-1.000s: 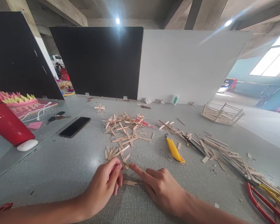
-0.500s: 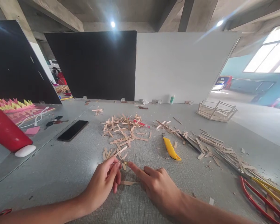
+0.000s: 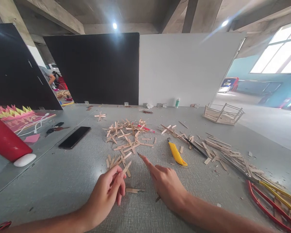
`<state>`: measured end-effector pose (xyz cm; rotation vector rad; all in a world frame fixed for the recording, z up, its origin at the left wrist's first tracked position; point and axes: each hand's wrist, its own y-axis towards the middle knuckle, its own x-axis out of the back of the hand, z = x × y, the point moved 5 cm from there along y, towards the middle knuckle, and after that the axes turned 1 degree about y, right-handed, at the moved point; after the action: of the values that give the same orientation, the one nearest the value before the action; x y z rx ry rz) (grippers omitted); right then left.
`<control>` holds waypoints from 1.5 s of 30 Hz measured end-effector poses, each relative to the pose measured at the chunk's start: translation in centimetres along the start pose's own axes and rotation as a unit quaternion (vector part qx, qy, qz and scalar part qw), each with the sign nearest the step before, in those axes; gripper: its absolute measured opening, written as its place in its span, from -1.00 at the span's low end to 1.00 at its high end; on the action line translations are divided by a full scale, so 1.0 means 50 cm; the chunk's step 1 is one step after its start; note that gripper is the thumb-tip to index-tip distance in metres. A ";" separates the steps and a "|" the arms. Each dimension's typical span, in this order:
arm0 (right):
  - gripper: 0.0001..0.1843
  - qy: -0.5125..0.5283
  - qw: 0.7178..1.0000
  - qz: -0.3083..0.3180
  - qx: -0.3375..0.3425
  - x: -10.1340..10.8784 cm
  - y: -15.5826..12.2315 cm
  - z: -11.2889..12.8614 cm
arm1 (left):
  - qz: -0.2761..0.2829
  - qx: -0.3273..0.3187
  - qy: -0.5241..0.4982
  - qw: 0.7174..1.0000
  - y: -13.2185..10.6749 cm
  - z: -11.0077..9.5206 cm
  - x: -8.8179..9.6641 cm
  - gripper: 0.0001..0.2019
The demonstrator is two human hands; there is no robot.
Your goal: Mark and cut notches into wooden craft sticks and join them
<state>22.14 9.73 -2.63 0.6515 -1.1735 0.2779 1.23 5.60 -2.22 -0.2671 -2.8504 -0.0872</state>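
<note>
My left hand (image 3: 106, 194) rests on the grey table, thumb and fingers pinched on a short wooden stick (image 3: 126, 167) that points up and right. My right hand (image 3: 163, 183) hovers beside it with the index finger stretched out toward the heap of wooden sticks (image 3: 127, 136) and the other fingers curled; it holds nothing that I can see. A short stick piece (image 3: 134, 190) lies flat between the two hands. A small fan of sticks (image 3: 115, 159) lies just beyond my left hand.
A yellow utility knife (image 3: 176, 154) lies right of my right hand, a black pen (image 3: 195, 147) beyond it. Red-handled cutters (image 3: 269, 202) and more sticks lie at right. A black phone (image 3: 74, 137), red cylinder (image 3: 5, 142) and stick frame (image 3: 222, 114) stand around.
My right index finger has lifted off the stick tip and moved forward toward the heap. My left hand keeps its pinch on the stick. The camera has tilted slightly.
</note>
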 end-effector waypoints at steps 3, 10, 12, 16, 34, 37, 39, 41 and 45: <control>-0.34 0.029 0.999 -0.031 0.028 0.011 -0.002 0.009 | -0.008 0.005 -0.003 1.000 0.006 0.001 0.004 -0.57; -0.42 0.072 0.984 0.001 0.163 0.019 -0.017 0.051 | 0.010 0.007 -0.002 1.000 0.005 0.003 -0.002 -0.54; -0.41 0.069 0.983 0.009 0.168 0.017 -0.016 0.051 | 0.015 0.005 0.004 1.000 0.004 0.000 -0.004 -0.52; -0.41 0.066 0.984 0.014 0.165 0.016 -0.014 0.050 | 0.010 -0.002 0.013 1.000 0.004 -0.003 -0.005 -0.52; -0.31 0.044 0.992 0.081 0.088 -0.003 -0.010 0.048 | -0.009 0.003 0.064 0.998 0.015 -0.002 0.008 -0.55; -0.25 0.036 0.994 0.078 0.073 -0.010 -0.009 0.044 | -0.005 0.001 0.063 0.998 0.010 -0.002 0.005 -0.55; -0.23 0.026 0.995 0.076 0.056 -0.013 -0.006 0.040 | 0.004 -0.003 0.062 0.998 0.005 -0.002 0.000 -0.56; -0.23 0.016 0.996 0.070 0.049 -0.014 -0.004 0.037 | 0.011 -0.006 0.059 0.998 0.002 -0.001 -0.004 -0.56; -0.27 0.030 0.998 0.034 0.053 -0.010 -0.008 0.034 | 0.010 -0.004 0.049 0.999 0.004 0.002 -0.006 -0.56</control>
<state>20.85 8.46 -2.84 0.6920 -1.1300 0.4159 1.50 5.75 -2.41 -0.2851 -2.7510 -0.1044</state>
